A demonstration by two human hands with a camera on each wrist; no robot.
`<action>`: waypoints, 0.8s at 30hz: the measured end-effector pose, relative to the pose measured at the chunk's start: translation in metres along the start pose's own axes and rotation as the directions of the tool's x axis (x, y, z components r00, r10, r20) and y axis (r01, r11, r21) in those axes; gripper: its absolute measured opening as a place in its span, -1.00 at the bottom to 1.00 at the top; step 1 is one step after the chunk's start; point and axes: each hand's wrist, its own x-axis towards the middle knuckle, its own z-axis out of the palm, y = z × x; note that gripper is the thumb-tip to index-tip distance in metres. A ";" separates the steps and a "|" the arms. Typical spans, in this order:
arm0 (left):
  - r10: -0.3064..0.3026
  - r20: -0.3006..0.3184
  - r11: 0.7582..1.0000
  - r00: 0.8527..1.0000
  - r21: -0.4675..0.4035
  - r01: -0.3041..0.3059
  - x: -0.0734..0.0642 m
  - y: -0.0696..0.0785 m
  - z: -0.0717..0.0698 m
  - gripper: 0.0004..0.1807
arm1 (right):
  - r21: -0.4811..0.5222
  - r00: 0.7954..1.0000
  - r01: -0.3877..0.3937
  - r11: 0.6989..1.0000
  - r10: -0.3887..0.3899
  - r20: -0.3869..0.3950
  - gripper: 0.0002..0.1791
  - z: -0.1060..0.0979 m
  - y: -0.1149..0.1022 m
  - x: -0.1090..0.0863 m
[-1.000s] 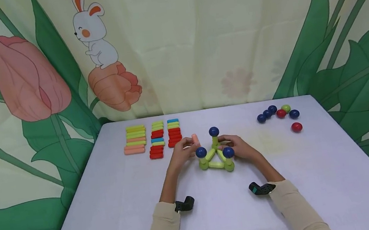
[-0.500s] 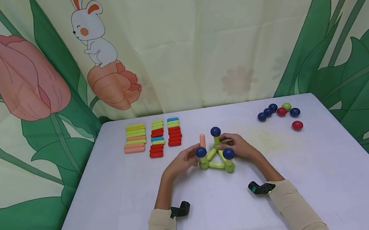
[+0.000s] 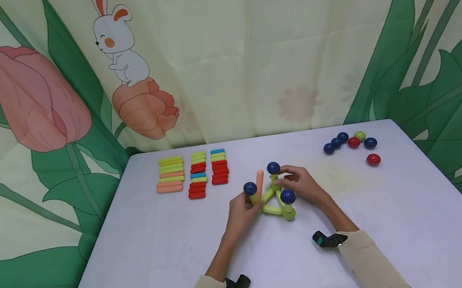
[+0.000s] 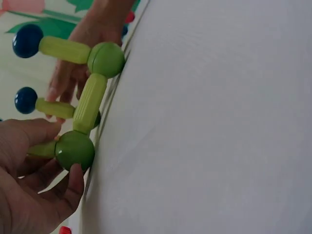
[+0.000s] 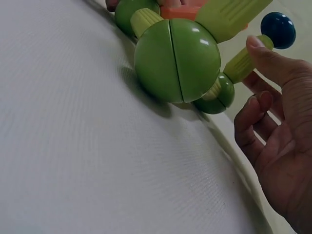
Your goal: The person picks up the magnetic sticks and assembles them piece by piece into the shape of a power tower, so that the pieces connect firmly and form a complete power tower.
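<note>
A triangular frame of green balls and yellow-green sticks (image 3: 272, 210) rests in the middle of the white table, with three upright sticks topped by dark blue balls (image 3: 288, 197). My left hand (image 3: 240, 215) grips its left corner, thumb by the upright stick and fingertips under the green ball (image 4: 75, 151). Beside that corner's post an orange stick (image 3: 259, 182) stands slightly tilted; its lower end is hidden by the hand. At the back corner my right hand (image 3: 304, 184) pinches the upright stick (image 5: 242, 64) between thumb and finger, just below its blue ball (image 5: 278, 30).
Back left lie three columns of loose sticks: yellow and orange ones (image 3: 170, 168), a mixed column (image 3: 198, 176) and a mostly red one (image 3: 219, 167). Several loose blue, red and green balls (image 3: 354, 142) are at the back right. A patterned curtain (image 3: 221, 68) hangs behind the table.
My left hand has carried the orange stick right to the frame's left corner, then shifted round to grip that corner from the front. The right hand stays at the back post.
</note>
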 end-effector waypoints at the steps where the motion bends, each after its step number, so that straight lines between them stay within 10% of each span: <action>1: 0.008 -0.025 1.000 1.000 -0.005 -0.008 0.000 0.000 0.001 -0.69 | 0.004 1.000 0.003 1.000 -0.003 -0.008 -0.65 0.001 -0.001 0.000; 15: 0.080 -0.067 0.985 0.995 0.157 -0.069 -0.003 0.003 0.004 -0.67 | 0.003 1.000 -0.018 1.000 0.018 -0.013 -0.67 0.004 0.000 0.002; 24: 0.140 -0.088 0.933 0.986 0.346 -0.101 -0.004 0.014 0.004 -0.77 | -0.076 0.995 -0.023 0.997 0.031 0.095 -0.64 0.000 -0.002 0.001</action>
